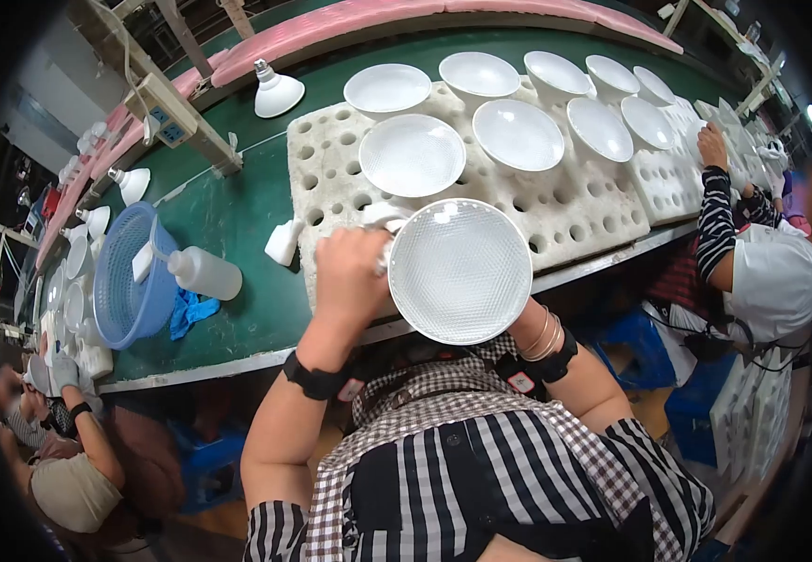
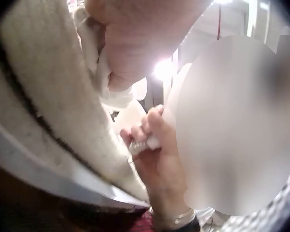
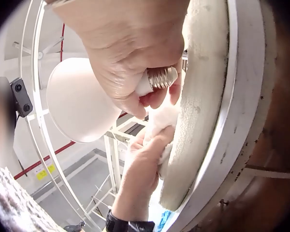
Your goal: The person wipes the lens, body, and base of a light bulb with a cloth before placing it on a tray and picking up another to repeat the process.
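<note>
My right hand (image 3: 130,48) grips a white reflector lamp bulb (image 1: 462,272) by its neck. The metal screw base (image 3: 163,78) sticks out past the curled fingers in the right wrist view. In the head view the bulb's round dimpled lens faces up and hides most of that hand. My left hand (image 1: 350,267) is at the bulb's left edge, holding a bunched white cloth (image 3: 162,121) close to the screw base. Just beyond both hands lies a white foam board (image 1: 317,201) full of round holes, with several similar bulbs (image 1: 413,155) standing in it, lenses up.
On the green bench (image 1: 261,332) at left are a blue basket (image 1: 111,314), a squeeze bottle (image 1: 209,273), a blue cloth (image 1: 191,314) and a white scrap (image 1: 282,243). A loose bulb (image 1: 277,94) stands farther back, near a post with sockets (image 1: 167,112). Other people work at both sides.
</note>
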### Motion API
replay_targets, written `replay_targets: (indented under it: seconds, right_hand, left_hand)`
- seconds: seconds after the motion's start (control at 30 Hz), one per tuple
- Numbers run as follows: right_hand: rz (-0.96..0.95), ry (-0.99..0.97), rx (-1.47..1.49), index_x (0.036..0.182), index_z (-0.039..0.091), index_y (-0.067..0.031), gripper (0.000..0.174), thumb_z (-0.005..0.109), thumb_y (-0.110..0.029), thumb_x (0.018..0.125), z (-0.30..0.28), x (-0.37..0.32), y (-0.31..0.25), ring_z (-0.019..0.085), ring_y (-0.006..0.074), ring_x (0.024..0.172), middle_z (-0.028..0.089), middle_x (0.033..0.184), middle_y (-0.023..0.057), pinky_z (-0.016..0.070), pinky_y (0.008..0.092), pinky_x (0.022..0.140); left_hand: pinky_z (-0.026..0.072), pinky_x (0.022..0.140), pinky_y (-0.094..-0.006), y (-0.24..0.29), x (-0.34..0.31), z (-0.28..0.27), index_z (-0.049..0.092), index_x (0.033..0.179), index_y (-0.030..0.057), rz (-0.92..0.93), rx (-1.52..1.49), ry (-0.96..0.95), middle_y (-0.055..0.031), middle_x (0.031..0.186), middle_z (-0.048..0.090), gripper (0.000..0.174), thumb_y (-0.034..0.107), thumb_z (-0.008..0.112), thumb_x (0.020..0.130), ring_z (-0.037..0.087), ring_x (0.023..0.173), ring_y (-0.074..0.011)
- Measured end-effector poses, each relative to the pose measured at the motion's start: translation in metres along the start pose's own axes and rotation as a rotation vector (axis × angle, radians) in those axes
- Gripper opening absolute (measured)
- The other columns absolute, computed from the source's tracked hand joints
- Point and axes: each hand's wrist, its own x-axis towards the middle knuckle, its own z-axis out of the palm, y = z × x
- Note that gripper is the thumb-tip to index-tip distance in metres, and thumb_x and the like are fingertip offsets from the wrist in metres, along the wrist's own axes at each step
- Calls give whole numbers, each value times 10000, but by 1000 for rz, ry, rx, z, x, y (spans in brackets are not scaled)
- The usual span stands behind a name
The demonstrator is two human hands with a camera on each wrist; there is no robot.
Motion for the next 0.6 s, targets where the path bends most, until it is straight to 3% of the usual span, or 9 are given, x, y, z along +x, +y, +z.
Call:
replay_targets:
  seconds: [0.07,0.13,0.2,0.27,0.33,0.4,0.43,0.53,0.6]
  right_hand:
    - [-5,8,-161,1270,574,-2,499,765,-110,821,-1,-1,-3,664,184,1039,682,1152,111,542,325,891]
    - [-138,5,-274,1238,597,3,473,768,-113,813,4,0,-7,679,194,1012,698,1118,117,546,327,874]
    - [-274,-34,-470,1236,600,4,477,772,-114,806,7,3,-13,681,198,1015,699,1118,121,542,323,882]
    - [-391,-50,-649,1231,608,-4,468,763,-127,806,27,2,-31,683,219,1022,700,1116,131,535,324,893]
    - [-467,44,-377,1224,615,-16,441,744,-141,821,47,3,-34,687,240,1023,700,1106,139,534,338,887]
    - [-446,14,-318,1189,629,-39,426,754,-169,803,49,3,-44,691,265,1005,701,1085,140,540,352,854]
    - [-466,-40,-566,1158,639,-47,426,773,-185,778,30,9,-28,698,275,964,706,1049,135,545,357,822]
    - [-455,-88,-878,972,687,-79,354,823,-233,684,19,11,-21,687,328,740,701,795,123,541,396,661]
    - [-536,-52,-971,946,689,-80,319,810,-213,683,24,8,-22,673,340,720,687,767,137,532,402,633]
  left_hand:
    - [435,817,-388,-9,1,-10,658,928,58,-23,-150,171,-142,946,618,290,215,764,708,590,851,-273]
    - [446,870,-389,-8,-2,-32,640,929,37,-430,-585,338,-146,950,609,269,165,721,706,605,849,-257]
    - [429,966,-435,17,-2,-69,627,939,28,-336,-959,367,-181,1060,598,262,138,678,707,602,994,-288]
    - [367,1060,-508,45,2,-76,632,1001,45,142,-652,371,-225,1207,552,328,194,698,717,529,1186,-371]
    - [302,1105,-578,79,4,-71,627,1046,72,273,-376,71,-253,1303,505,386,267,719,726,428,1300,-436]
    - [286,1119,-583,76,15,-63,623,1059,82,222,-378,105,-244,1304,506,385,265,720,735,426,1307,-434]
    - [269,1132,-588,72,21,-57,620,1073,91,185,-393,131,-236,1305,507,384,263,720,744,423,1315,-432]
    - [449,915,-475,45,36,-48,594,1079,16,-120,-757,59,-202,1087,605,309,177,679,829,585,1049,-366]
    - [460,823,-462,37,20,-35,587,1058,-2,-147,-772,170,-199,1022,613,294,164,682,835,595,945,-369]
